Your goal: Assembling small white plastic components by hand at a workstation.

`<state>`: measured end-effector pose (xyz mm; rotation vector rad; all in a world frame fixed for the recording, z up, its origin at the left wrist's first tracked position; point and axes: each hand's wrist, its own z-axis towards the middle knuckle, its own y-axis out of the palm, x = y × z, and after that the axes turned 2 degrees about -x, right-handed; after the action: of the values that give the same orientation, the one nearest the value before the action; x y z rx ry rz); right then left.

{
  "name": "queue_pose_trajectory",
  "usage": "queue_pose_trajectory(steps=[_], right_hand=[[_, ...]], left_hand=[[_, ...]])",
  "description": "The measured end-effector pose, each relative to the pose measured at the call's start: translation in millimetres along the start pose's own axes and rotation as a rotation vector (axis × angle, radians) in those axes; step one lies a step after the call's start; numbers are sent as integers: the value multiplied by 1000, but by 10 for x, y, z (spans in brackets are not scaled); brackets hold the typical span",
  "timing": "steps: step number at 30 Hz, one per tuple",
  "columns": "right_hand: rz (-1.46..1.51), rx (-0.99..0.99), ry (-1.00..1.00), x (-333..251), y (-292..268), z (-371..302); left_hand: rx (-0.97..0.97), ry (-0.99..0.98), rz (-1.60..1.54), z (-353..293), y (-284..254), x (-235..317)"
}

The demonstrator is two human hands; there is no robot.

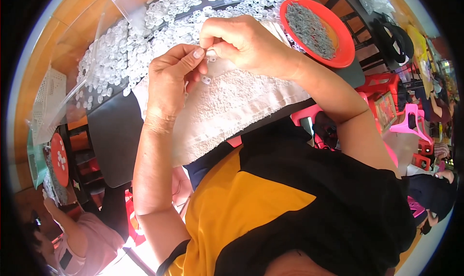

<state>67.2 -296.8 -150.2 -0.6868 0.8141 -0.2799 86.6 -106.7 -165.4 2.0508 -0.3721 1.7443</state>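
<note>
Both hands meet above a white terry towel (227, 102) on the dark table. My left hand (171, 75) is closed, thumb against fingers, on a small white plastic piece (210, 53), only partly visible. My right hand (246, 44) pinches at the same spot with thumb and forefinger; what its fingertips hold is too small and covered to make out. Just below the left fingers is another small translucent piece with holes (206, 80); whether it hangs or lies on the towel I cannot tell.
Many similar white pieces (104, 63) cover the table's far side. A red plate (345, 54) of thin grey metal bits (309, 29) stands at the right. At lower left, another person (92, 237) sits near a red dish (59, 165). Pink and red stools (382, 85) stand at right.
</note>
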Motion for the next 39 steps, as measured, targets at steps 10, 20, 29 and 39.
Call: queue_pose_trajectory(steps=[10, 20, 29, 39], right_hand=[[88, 51, -31, 70, 10, -39], [228, 97, 26, 163, 99, -99], [122, 162, -24, 152, 128, -100], [130, 262, 14, 191, 74, -110]], left_hand=[[-90, -66, -135, 50, -17, -24], [-30, -1, -120, 68, -31, -74], [-10, 39, -131, 44, -23, -39], [-55, 419, 885, -19, -111, -12]])
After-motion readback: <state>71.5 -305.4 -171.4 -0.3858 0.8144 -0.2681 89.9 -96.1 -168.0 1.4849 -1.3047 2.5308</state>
